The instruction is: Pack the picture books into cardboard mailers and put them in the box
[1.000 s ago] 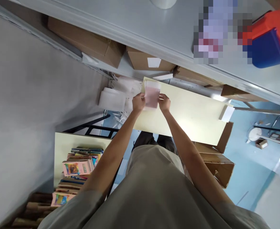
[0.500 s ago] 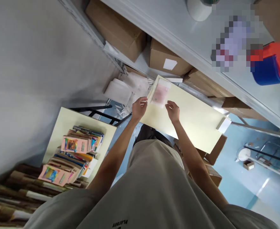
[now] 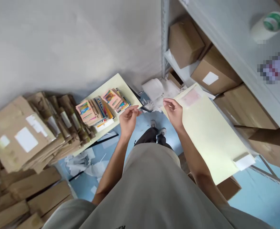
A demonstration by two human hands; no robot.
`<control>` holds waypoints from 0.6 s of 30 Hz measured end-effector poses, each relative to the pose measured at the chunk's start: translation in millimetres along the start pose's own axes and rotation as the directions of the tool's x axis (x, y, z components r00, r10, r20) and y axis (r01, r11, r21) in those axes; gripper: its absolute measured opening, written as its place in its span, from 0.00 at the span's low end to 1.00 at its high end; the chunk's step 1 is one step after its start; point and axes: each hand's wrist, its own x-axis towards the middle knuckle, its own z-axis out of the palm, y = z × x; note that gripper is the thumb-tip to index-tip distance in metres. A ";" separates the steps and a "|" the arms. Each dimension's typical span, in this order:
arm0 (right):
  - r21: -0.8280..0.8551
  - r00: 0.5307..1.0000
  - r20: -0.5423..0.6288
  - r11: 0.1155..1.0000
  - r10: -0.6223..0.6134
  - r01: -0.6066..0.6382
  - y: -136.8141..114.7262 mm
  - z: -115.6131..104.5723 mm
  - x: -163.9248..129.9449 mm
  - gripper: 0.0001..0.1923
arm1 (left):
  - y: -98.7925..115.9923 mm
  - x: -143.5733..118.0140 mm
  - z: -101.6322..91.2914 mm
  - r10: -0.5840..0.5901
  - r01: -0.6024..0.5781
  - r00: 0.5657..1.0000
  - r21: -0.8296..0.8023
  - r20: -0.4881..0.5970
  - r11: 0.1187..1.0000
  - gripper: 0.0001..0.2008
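My left hand [image 3: 129, 119] hangs in the air beside the left pale-yellow tabletop [image 3: 120, 83], fingers loosely bent and apart, with nothing in them. Close to it stand two stacks of thin books: one nearer the wall [image 3: 113, 99], the other [image 3: 88, 112] further left. Over the near corner of the right pale-yellow table [image 3: 202, 133] is my right hand [image 3: 174, 114], empty, its fingers partly curled. Beyond that hand, a flat pinkish packet [image 3: 191, 96] lies at the table's far end; its details are blurred.
Flattened cardboard boxes [image 3: 22, 133] lean in a row at the left, above stacked cartons [image 3: 44, 190]. A grey shelf [image 3: 226, 28] carries a tape roll [image 3: 269, 27], with cartons [image 3: 216, 70] beneath. A small white box [image 3: 244, 161] sits on the right table's edge. Paper scraps [image 3: 82, 163] litter the floor.
My view has swung left, bringing more of the book stacks and cardboard into sight. Both hands have left the pinkish packet, and my left hand has moved over toward the books.
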 end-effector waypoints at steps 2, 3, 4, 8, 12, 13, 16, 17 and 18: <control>0.016 0.997 0.073 1.000 -0.009 0.008 -13.9 24.0 -15.2 0.20 | 0.8 -13.0 -31.5 0.006 -0.005 0.997 0.005 -0.079 1.000 0.24; 0.023 0.994 0.106 1.000 -0.010 0.008 -19.5 36.0 -23.1 0.20 | 0.3 -18.1 -46.8 0.012 -0.012 0.994 0.000 -0.113 1.000 0.25; 0.030 0.990 0.138 1.000 -0.009 0.005 -24.1 48.3 -30.7 0.20 | -0.6 -22.3 -62.2 0.019 -0.021 0.989 -0.012 -0.146 1.000 0.25; 0.052 0.953 0.304 0.999 -0.004 -0.013 -35.6 109.3 -53.9 0.23 | -6.3 -33.4 -129.0 0.055 -0.087 0.954 -0.097 -0.296 0.991 0.27; 0.042 0.874 0.485 0.999 -0.031 0.012 -41.8 201.9 -71.8 0.27 | -18.3 -44.8 -214.0 0.084 -0.142 0.893 -0.100 -0.442 0.985 0.27; 0.043 0.850 0.526 0.999 -0.041 0.022 -42.1 230.3 -77.9 0.28 | -22.8 -48.7 -238.6 0.083 -0.145 0.879 -0.098 -0.469 0.985 0.26; 0.057 0.767 0.639 0.998 -0.060 0.030 -36.8 322.7 -102.3 0.30 | -40.2 -62.7 -317.5 0.050 -0.126 0.840 -0.106 -0.540 0.986 0.24; 0.059 0.735 0.675 0.998 -0.055 0.021 -32.7 354.0 -111.7 0.30 | -47.4 -67.5 -344.0 0.028 -0.108 0.828 -0.111 -0.560 0.988 0.23; 0.053 0.704 0.709 0.999 -0.043 0.008 -27.5 384.2 -121.3 0.31 | -55.3 -72.0 -369.6 0.003 -0.087 0.818 -0.118 -0.575 0.989 0.23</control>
